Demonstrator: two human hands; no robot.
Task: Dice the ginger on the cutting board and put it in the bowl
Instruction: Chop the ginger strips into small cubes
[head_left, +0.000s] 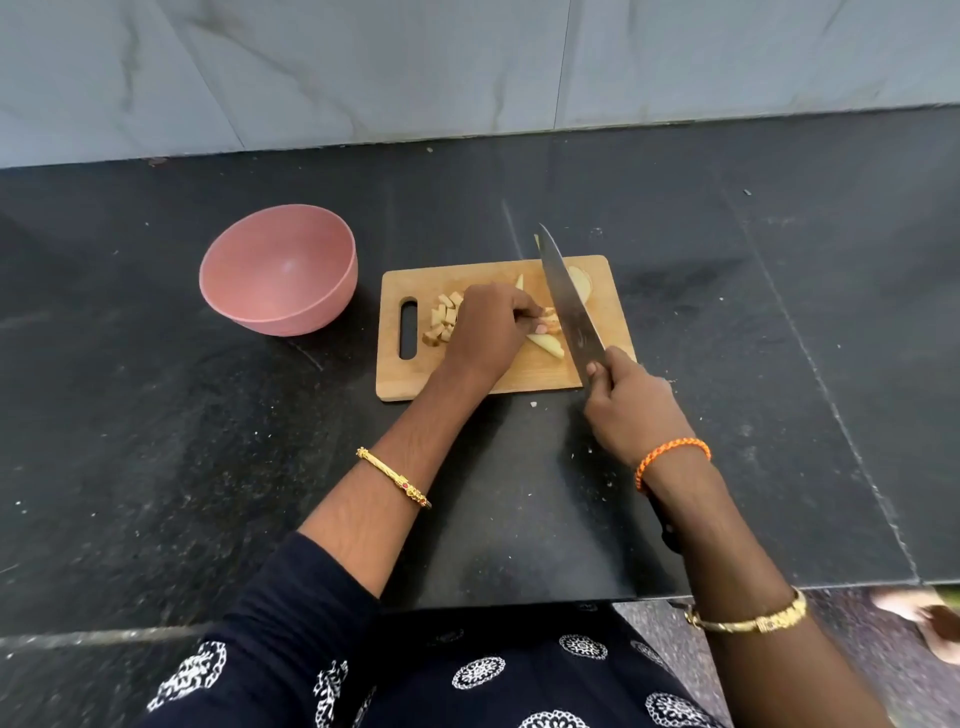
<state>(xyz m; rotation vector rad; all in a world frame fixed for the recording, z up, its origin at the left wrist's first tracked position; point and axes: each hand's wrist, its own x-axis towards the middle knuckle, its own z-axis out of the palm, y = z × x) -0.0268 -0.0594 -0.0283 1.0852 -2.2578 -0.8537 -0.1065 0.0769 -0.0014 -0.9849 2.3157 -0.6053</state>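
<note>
A wooden cutting board (410, 374) lies on the black counter. Several diced ginger cubes (441, 319) sit near its handle slot. My left hand (488, 332) rests on the board and pinches a ginger strip (549, 318) with curled fingertips. My right hand (631, 405) grips the handle of a large knife (563, 296), whose blade lies just right of the held strip, tip pointing away. A ginger slice (582, 283) lies right of the blade, and a wedge (545, 345) lies below my left fingers. The pink bowl (280, 270) stands left of the board and looks empty.
The black stone counter (208, 441) runs to a grey marble wall (363, 67) at the back. Its front edge is near my body. Small ginger crumbs (533, 404) lie by the board's near edge. A foot (930, 623) shows on the floor at lower right.
</note>
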